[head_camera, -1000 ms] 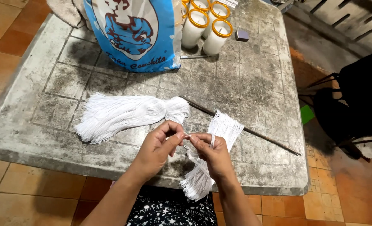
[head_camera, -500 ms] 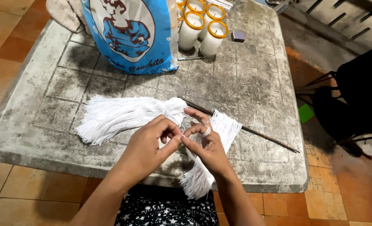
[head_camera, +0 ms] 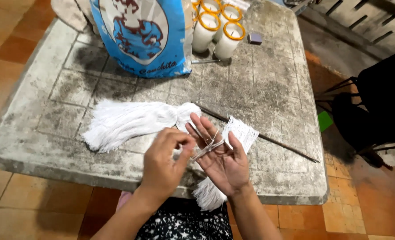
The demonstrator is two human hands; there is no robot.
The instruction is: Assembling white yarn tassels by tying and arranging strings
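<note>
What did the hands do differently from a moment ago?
The right hand opened flat, palm up, with thin white string wound across its fingers. The left hand still pinches the string's end. The big white yarn bundle, stick and blue bag stayed put.

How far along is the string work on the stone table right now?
Done: one big tied bundle of white string lies on the table. In hand: the right hand is spread open with strands wound over its fingers, the left hand pinching them. Left: the smaller bundle under the hands looks untied.
</note>
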